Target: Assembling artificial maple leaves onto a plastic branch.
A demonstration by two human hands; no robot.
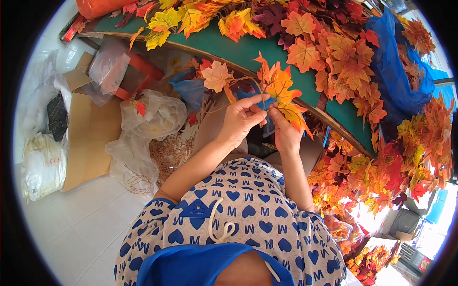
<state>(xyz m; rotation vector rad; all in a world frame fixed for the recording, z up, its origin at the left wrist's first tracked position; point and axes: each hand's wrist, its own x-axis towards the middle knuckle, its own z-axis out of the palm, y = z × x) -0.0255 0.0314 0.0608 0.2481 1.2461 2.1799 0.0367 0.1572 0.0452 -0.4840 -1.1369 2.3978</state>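
Both hands are raised in front of me, near the edge of a green-topped table (257,50). Between thumb and fingers, my left hand (242,119) pinches the thin brown stem of an artificial maple leaf garland. Close beside it, my right hand (285,133) is closed on the base of a yellow-orange artificial leaf (281,88); its fingertips partly hide the join. The stem loops up between the hands and runs left, where a pale peach leaf (216,76) hangs from it.
Heaps of red, orange and yellow leaf garlands (341,57) cover the table and hang off its right side. A blue plastic bag (393,62) lies among them. To the left are a cardboard box (90,138), clear plastic bags (150,114) and a pile of brown stems (171,152).
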